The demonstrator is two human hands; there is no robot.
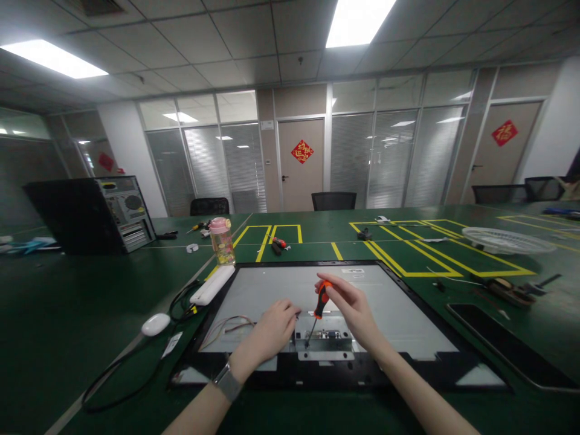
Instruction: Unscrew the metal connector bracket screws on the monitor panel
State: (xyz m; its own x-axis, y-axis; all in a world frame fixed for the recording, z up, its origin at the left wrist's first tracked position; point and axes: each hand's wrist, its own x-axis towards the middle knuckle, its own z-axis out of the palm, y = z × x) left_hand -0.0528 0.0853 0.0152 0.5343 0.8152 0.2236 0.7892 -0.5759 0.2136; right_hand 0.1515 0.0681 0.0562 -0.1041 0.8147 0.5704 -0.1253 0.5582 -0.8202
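A monitor panel with a pale grey metal back (272, 281) and black frame lies flat on the green table. On its near middle sits a metal bracket (324, 345) with a row of connectors. My right hand (356, 308) is closed around the handle of an orange-and-black screwdriver (322, 300). The screwdriver is tilted, its shaft pointing down to the bracket's left part; I cannot tell exactly where the tip touches. My left hand (274, 329) has its fingers drawn together at the bracket's upper left edge, fingertips partly hidden. Thin wires (231, 323) lie left of that hand.
Left of the panel are a white power strip (214, 285), black cables, a white oval device (156, 324) and a pink-lidded bottle (221, 241). A computer case (90, 214) stands far left. Rightward lie a black flat panel (510, 344), tools and a white ring (507, 240).
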